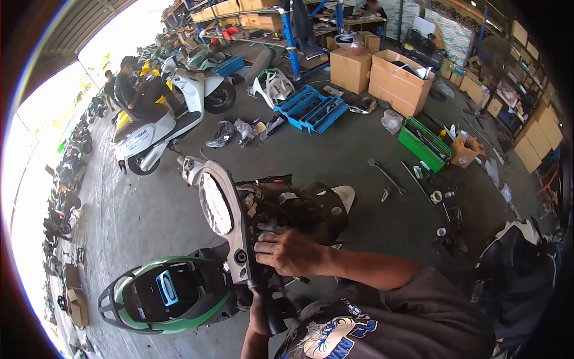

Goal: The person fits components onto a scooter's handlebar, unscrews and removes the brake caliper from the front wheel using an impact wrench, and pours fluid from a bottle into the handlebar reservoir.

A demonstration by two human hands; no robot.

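Observation:
A partly stripped scooter stands before me, its grey handlebar cover (238, 224) around a bright, reflective dash display (214, 203). My left hand (257, 314) is closed around the black handlebar grip (274, 314) at the near end. My right hand (287, 252) reaches in front of the cover, its fingers curled beside the exposed dark wiring and parts (269, 206). What those fingers hold, if anything, is hidden. Just below that hand shows a small yellow and black piece (303, 279). The green-sided rear body (179, 325) has an open compartment with a blue-rimmed item (167, 288).
Beyond stands a white scooter (185, 99), with a person (134, 90) seated on it. A blue toolbox (311, 110), green toolbox (424, 143) and cardboard boxes (397, 87) occupy the floor. A wrench (388, 178) lies to the right near loose parts. Scooters line the left side.

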